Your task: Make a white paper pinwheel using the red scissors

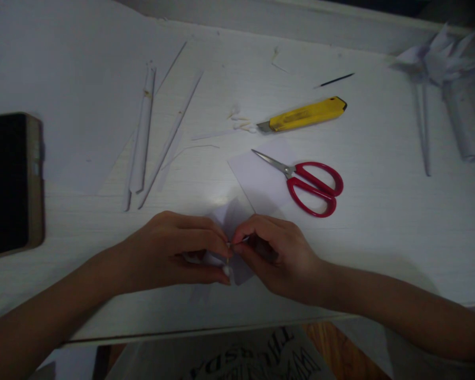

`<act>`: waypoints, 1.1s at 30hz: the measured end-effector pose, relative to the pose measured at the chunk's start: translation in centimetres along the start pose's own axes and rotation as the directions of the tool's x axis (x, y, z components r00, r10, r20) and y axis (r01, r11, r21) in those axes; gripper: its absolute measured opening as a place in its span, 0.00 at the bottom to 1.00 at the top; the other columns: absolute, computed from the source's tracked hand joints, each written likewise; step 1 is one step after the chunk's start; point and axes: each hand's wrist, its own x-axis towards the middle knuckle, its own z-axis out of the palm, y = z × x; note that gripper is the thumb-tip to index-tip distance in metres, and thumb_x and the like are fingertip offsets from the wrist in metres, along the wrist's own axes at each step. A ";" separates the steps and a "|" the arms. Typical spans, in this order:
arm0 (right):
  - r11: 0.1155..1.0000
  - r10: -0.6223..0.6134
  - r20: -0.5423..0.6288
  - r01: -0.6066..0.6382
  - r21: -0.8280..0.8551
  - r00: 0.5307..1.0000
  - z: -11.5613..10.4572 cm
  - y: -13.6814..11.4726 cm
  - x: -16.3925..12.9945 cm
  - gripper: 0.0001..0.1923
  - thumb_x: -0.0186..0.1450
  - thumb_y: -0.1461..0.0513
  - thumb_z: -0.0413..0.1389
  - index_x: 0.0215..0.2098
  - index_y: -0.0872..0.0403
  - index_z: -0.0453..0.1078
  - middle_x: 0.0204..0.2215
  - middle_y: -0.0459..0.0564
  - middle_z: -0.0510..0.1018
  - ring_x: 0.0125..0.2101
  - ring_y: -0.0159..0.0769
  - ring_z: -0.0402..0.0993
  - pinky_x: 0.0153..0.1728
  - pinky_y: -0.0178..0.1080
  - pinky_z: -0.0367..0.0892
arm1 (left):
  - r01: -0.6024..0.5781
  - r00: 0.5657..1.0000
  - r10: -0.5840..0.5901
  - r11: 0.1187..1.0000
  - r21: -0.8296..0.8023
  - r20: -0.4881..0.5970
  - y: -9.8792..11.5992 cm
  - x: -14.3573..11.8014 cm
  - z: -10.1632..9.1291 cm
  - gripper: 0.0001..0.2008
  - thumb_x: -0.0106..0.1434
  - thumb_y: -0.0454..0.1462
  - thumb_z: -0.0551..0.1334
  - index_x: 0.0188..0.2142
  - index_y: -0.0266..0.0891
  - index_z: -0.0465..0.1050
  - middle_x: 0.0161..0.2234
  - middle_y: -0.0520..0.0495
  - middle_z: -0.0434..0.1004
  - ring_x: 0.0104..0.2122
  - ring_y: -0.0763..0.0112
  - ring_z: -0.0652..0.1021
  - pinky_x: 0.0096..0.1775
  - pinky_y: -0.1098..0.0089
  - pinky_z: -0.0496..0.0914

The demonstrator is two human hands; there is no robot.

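My left hand (174,250) and my right hand (277,256) meet near the front edge of the white table (380,232). Between them sits a small folded white paper piece (231,214). My left fingers pinch the paper together with a thin stick tipped with white, like a cotton swab (227,268). My right thumb and forefinger pinch a small thin metal pin (239,242) at the paper's middle. Most of the paper is hidden under my fingers.
Red-handled scissors (311,184) lie on a white sheet (257,177) just beyond my hands. A yellow utility knife (306,113) lies farther back. Rolled paper sticks (144,132) lie at left, a dark phone (8,182) at the left edge, paper pinwheels (439,55) at the far right.
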 end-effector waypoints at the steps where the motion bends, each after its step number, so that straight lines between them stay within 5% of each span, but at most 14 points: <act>1: 1.000 0.000 0.000 0.000 -0.001 1.000 0.0 0.0 0.0 0.04 0.57 0.68 0.51 0.32 0.58 0.64 0.24 0.42 0.67 0.22 0.22 0.59 0.23 0.27 0.56 | -0.002 1.000 0.002 1.000 0.013 -0.004 0.0 0.0 0.0 0.09 0.52 0.37 0.63 0.34 0.39 0.69 0.32 0.48 0.74 0.27 0.76 0.75 0.28 0.79 0.70; 33: 0.998 -0.006 -0.011 0.005 -0.057 1.000 0.2 0.1 0.1 0.03 0.58 0.69 0.49 0.31 0.57 0.63 0.23 0.43 0.68 0.22 0.24 0.60 0.22 0.28 0.56 | -0.052 0.994 0.063 0.991 0.123 -0.086 0.1 0.0 0.5 0.08 0.52 0.38 0.62 0.33 0.41 0.68 0.30 0.49 0.76 0.26 0.75 0.75 0.24 0.79 0.69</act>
